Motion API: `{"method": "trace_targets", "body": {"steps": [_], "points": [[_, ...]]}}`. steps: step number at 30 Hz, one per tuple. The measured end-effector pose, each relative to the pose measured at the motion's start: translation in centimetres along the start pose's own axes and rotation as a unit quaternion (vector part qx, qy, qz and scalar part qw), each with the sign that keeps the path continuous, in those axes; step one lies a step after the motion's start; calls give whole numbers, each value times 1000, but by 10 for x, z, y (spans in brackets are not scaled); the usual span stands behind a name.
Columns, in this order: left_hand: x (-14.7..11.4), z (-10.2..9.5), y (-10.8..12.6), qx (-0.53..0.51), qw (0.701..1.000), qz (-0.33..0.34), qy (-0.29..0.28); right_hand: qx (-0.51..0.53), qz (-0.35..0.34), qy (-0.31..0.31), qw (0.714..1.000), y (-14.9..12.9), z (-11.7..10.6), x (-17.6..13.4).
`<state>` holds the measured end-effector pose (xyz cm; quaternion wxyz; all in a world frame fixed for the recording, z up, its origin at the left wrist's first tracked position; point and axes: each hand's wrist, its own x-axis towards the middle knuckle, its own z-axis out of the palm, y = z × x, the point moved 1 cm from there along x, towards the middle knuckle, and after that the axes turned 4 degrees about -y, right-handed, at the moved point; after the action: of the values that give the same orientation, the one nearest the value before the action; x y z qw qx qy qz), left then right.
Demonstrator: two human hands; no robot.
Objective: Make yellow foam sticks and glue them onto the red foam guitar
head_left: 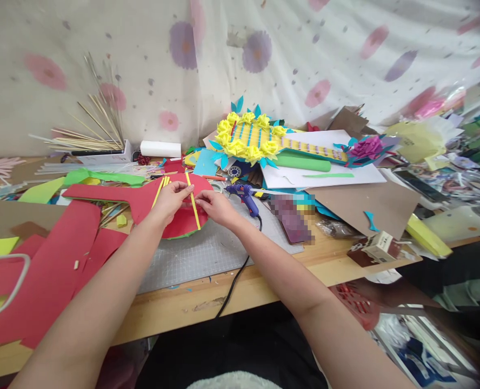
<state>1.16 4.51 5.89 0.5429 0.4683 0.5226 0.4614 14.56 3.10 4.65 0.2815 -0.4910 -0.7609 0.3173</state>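
A red paper cutout shaped like a round-bodied lute point(170, 227), edged with green underneath, lies on the grey cutting mat point(219, 254), its long neck pointing left. Across its round body runs a narrow yellow strip point(195, 214). Several more yellow strips point(161, 186) sit on the body behind my left hand point(170, 201). My left fingers are pinched together at the upper part of the crossing strip. From the other side, my right hand point(216, 207) has its fingertips pinched close to the strip's middle. What lies between the fingertips of either hand is too small to make out.
A blue glue gun point(246, 199) with a black cord rests right of my hands, beside a blurred purple flat object point(291, 219). Behind stands a yellow paper guitar with roses point(248, 135). Red paper sheets point(49, 275) cover the left; a small carton point(380, 247) stands right.
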Motion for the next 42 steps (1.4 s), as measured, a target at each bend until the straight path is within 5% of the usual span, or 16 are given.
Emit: {"method": "trace_targets", "body": {"steps": [14,28,37,42], "points": [[2,-5,-1,5,1000,6,1,-73,-89,24,993,-2,0,2],[5,-9,-3,1,1000,-13,-11,-2,7,83,997,12,-2,3],[8,-14,-2,-16,999,-39,-1,-46,15,53,997,38,-18,-22],[3,-7,0,8,999,-43,15,-8,13,-15,1000,56,-35,-42]]}}
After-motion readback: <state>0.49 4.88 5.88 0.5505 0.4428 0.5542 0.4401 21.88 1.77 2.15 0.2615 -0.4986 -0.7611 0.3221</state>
